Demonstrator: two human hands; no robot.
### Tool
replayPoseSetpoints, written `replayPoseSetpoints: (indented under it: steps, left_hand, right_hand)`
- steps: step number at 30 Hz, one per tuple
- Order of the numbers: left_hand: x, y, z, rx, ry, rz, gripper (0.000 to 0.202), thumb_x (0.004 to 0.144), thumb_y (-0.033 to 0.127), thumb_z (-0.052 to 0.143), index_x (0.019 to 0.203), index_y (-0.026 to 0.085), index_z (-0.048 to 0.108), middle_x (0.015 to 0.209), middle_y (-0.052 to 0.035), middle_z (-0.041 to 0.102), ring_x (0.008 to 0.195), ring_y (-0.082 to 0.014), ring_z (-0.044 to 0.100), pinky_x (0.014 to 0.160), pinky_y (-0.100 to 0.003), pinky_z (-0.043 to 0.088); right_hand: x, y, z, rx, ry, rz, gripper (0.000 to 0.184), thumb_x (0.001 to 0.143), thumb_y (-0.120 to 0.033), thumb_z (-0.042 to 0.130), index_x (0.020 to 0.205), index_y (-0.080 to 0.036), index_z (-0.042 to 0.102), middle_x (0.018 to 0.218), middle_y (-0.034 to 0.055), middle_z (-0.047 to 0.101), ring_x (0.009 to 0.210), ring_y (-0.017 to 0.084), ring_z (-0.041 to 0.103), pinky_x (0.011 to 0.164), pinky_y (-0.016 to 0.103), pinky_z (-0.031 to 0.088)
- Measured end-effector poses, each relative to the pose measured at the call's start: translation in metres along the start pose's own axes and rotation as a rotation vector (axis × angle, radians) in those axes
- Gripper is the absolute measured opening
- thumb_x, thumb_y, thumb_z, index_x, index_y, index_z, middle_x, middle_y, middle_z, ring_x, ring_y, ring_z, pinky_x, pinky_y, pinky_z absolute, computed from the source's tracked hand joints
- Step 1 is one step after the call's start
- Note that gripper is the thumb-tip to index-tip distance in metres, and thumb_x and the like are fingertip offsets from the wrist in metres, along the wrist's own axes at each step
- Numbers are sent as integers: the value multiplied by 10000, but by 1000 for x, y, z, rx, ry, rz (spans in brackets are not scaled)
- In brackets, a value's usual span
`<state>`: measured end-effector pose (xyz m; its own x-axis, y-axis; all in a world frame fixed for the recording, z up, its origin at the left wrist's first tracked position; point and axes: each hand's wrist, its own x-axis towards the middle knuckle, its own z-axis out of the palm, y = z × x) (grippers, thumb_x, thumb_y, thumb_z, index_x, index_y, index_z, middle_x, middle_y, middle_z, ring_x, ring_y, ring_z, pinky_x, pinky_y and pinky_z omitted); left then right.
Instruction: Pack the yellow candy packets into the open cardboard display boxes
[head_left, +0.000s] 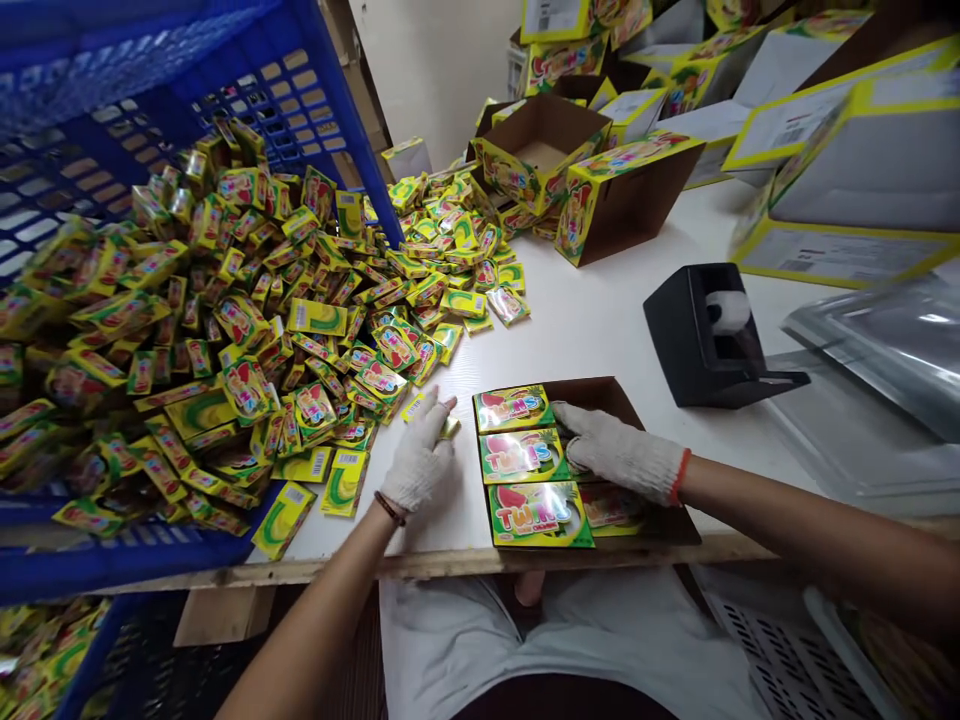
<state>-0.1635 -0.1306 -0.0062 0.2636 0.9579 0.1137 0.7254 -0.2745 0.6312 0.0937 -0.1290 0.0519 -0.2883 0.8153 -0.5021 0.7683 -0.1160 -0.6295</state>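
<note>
My left hand (421, 462), in a white knit glove, is on the table beside the pile, its fingers closed over a small yellow-and-green packet (413, 406) that shows on both sides of them. My right hand (619, 450), gloved too, reaches into an open brown-sided carton (622, 405). Its fingers are apart and touch the packets inside; part of them is hidden. Along the carton's left side lie three flat packets (525, 457) printed "TWINS", faces up. Lower down in the carton, another packet (611, 508) is partly covered by my hand.
A tipped blue crate (322, 90) spills a large heap of similar packets (240, 310) across the left. A black tape dispenser (694, 340) stands right of the carton, near clear plastic sheets (885, 350). Open display cartons (630, 190) are stacked behind. The table's wooden front edge (450, 565) is close.
</note>
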Motion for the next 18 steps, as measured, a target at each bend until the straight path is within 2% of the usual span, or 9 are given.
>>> replayPoseSetpoints:
  steps: [2, 4, 6, 8, 10, 11, 13, 16, 18]
  left_hand:
    - [11, -19, -15, 388, -76, 106, 574, 780, 98, 573, 1345, 200, 566, 1478, -156, 511, 1438, -358, 372, 1172, -641, 245]
    - [20, -33, -27, 593, -181, 168, 592, 747, 42, 576, 1312, 220, 578, 1401, -143, 579, 1387, -354, 438, 1157, -667, 233]
    - [25, -36, -39, 569, -181, 134, 506, 745, 67, 611, 1232, 206, 613, 1271, -141, 651, 1276, -331, 540, 1133, -614, 315]
    - [27, -27, -50, 282, -25, 47, 448, 764, 167, 662, 1209, 182, 610, 1202, -143, 668, 1182, -311, 595, 1068, -539, 423]
    - [26, -2, -58, -205, 142, 7, 491, 809, 280, 667, 1279, 190, 557, 1230, -126, 655, 1144, -277, 618, 990, -459, 500]
    - [25, 15, -60, -462, 183, 19, 516, 835, 323, 657, 1320, 209, 525, 1259, -109, 646, 1138, -255, 624, 962, -419, 521]
    - [21, 54, -57, -817, 160, 69, 544, 817, 361, 709, 1318, 238, 534, 1264, -82, 650, 1116, -228, 640, 939, -361, 536]
    - [16, 107, -39, -975, 48, 104, 520, 817, 380, 728, 1296, 250, 571, 1223, -70, 678, 1112, -224, 653, 957, -352, 538]
    - [13, 125, -24, -913, 37, 121, 490, 856, 384, 685, 1313, 251, 571, 1282, -85, 655, 1204, -251, 615, 998, -383, 525]
  right_hand:
    - [-1, 2, -8, 48, 12, -5, 639, 675, -75, 460, 1301, -169, 549, 1195, 106, 716, 997, 247, 679, 805, 303, 528]
    - [-5, 7, -18, 204, 54, -91, 659, 664, -75, 450, 1308, -169, 546, 1203, 106, 710, 1020, 230, 681, 820, 304, 541]
    - [-11, 11, -30, 333, 142, -188, 581, 690, -107, 472, 1257, -159, 589, 1198, 113, 708, 1048, 222, 677, 864, 312, 543]
    - [-21, 10, -42, 315, 252, -244, 429, 750, -173, 513, 1157, -156, 647, 1125, 107, 723, 992, 217, 684, 867, 323, 542]
    - [-30, 2, -53, 210, 323, -293, 343, 811, -244, 532, 1115, -166, 671, 1017, 80, 731, 883, 196, 678, 827, 325, 539]
    - [-33, -5, -57, 155, 337, -335, 347, 830, -271, 543, 1136, -169, 671, 970, 63, 726, 842, 185, 665, 811, 326, 535]
    - [-37, -23, -63, 79, 315, -460, 425, 835, -299, 584, 1235, -166, 637, 919, 38, 708, 803, 171, 638, 791, 322, 523]
    - [-35, -47, -72, 27, 177, -652, 502, 803, -278, 653, 1284, -146, 597, 959, 28, 701, 818, 159, 615, 773, 298, 505]
    - [-33, -52, -80, 2, 103, -699, 409, 798, -249, 658, 1192, -139, 637, 984, 27, 706, 841, 157, 614, 778, 284, 499]
